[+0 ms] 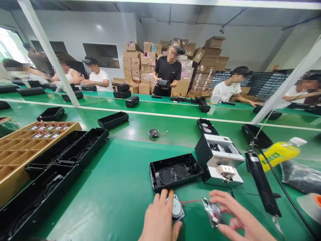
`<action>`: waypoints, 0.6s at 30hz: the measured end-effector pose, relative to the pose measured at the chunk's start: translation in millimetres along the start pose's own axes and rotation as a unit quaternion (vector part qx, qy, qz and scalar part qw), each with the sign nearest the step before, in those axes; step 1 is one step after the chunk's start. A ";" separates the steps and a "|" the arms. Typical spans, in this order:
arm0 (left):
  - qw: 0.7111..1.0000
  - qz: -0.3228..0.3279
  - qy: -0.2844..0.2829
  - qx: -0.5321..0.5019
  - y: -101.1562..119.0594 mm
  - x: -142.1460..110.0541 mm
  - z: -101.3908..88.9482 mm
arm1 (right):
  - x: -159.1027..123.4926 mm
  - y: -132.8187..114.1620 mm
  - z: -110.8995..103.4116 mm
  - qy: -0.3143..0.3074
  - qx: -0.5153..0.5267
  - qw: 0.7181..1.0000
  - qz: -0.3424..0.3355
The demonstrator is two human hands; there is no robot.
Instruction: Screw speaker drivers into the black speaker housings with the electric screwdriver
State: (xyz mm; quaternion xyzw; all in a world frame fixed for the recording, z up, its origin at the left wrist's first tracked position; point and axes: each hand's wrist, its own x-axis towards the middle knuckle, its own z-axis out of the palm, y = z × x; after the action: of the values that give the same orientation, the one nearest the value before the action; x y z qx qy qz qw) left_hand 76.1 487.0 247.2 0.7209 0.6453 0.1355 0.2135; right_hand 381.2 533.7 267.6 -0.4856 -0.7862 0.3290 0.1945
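Observation:
Near the front edge of the view, my left hand [160, 216] grips a round speaker driver [177, 209] with a metal back, its fingers covering the left side. A red wire runs from the driver to a small shiny plastic bag [212, 212]. My right hand [235, 214] pinches that bag between thumb and fingers; what is inside is hard to make out. Just beyond the driver lies a black speaker housing [175, 170], open side up, with two round grilles in its floor.
A screw feeder [220, 164] stands right of the housing, beside a hanging electric screwdriver [263, 184] and yellow bottle [281, 154]. More black housings [85, 147] and a divided cardboard box [15, 147] are at left. Another speaker driver [153, 133] lies ahead. Several people work across the line.

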 end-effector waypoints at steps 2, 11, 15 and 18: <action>1.000 0.003 -0.021 0.001 5.7 11.7 5.2 | 3.4 3.1 -16.1 -0.043 0.133 0.989 0.053; 0.984 0.007 -0.008 -0.180 4.3 -5.2 -75.0 | 104.3 -73.0 -74.5 -0.066 0.230 0.971 0.009; 0.993 0.001 0.063 -0.103 9.1 13.3 -127.5 | 150.0 -80.2 -64.2 -0.144 0.151 0.978 -0.011; 0.999 -0.003 0.045 -0.002 11.3 36.0 -136.3 | 160.2 -73.3 -48.5 -0.137 0.074 0.988 -0.023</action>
State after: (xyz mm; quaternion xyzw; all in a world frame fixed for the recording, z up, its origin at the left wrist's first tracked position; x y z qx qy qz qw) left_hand 26.5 539.8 368.6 0.7117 0.6563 0.1683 0.1856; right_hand 292.3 669.6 351.5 -0.4022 -0.7896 0.4453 0.1284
